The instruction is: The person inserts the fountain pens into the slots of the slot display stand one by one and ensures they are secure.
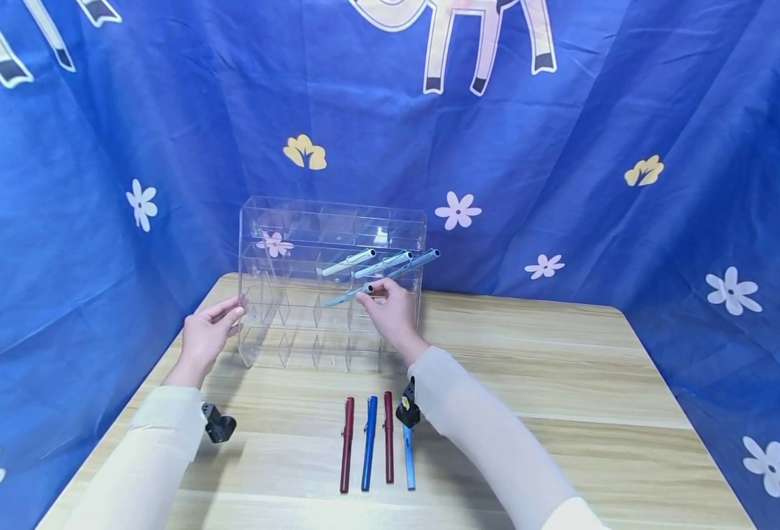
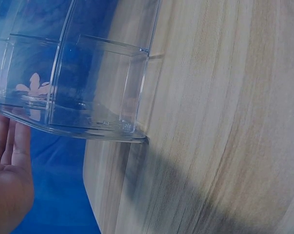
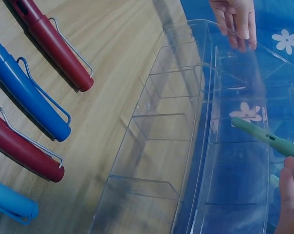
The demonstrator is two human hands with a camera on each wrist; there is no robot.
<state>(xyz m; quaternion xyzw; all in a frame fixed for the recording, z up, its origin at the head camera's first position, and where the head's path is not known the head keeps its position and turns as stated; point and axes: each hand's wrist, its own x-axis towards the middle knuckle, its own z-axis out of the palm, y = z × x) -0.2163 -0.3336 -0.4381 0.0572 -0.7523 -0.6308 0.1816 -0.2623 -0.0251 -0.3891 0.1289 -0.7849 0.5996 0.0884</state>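
Observation:
A clear acrylic rack (image 1: 266,316) with several rows of compartments stands on the table. My left hand (image 1: 207,338) holds the edge of its left side wall, thumb on one face and fingers on the other. Between the thumb and fingers of my right hand (image 1: 392,313) is a pale green pen (image 3: 261,132), slanted at a compartment opening in a middle row. Just above it, a mint pen (image 1: 348,263), a light blue pen (image 1: 383,264) and a darker blue pen (image 1: 416,263) lean in neighbouring compartments, their capped ends sticking out.
In front of the rack lie a dark red pen (image 1: 346,445), a blue pen (image 1: 369,444), another dark red pen (image 1: 389,438) and a light blue pen (image 1: 409,460), roughly parallel. Blue patterned cloth (image 1: 529,184) hangs behind and beside the wooden table (image 1: 562,368).

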